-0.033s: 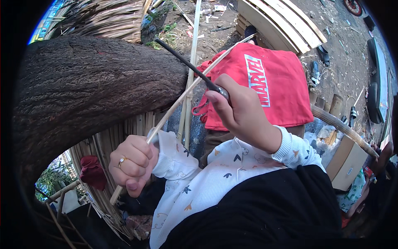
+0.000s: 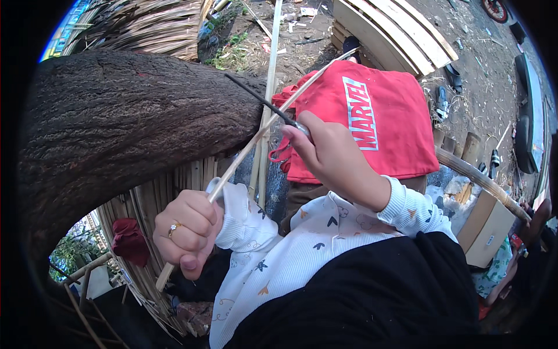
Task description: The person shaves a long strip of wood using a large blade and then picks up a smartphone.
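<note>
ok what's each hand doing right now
left hand: closed around the thin bamboo strip
right hand: closed on the dark-bladed knife

Outdoor bamboo-craft yard, rural, w/ bare dirt ground [image 2: 302,52] littered w/ offcuts & shavings. Thick tree trunk [image 2: 128,128] beside work spot. Split bamboo slats [image 2: 157,198] leaning in bundle below trunk. Stacked pale planks [image 2: 395,29] top centre. Dried palm thatch [image 2: 145,23] top left. Cardboard box [image 2: 488,227] & sandals [image 2: 450,72] lying at right.
</note>
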Demonstrator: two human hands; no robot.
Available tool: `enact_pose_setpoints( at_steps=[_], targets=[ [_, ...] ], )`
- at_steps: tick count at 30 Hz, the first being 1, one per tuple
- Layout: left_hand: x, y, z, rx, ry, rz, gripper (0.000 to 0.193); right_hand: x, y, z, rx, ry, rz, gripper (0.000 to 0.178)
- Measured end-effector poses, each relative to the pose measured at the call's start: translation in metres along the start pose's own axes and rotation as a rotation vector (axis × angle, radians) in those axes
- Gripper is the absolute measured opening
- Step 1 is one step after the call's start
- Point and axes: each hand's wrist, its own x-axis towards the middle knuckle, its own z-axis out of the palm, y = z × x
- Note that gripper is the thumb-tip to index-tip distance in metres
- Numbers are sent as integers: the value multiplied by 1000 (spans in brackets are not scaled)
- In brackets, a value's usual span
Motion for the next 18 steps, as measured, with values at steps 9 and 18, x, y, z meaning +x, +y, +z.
enact_pose_setpoints(
  at_steps=[9, 18],
  targets=[
    [-1, -5, -1, -5, 33, 5, 39, 6, -12, -18, -126, -31, 34, 32],
    [5, -18, 0, 38, 88, -10, 34, 3, 7, 4, -279, 91, 1, 34]
  ],
)
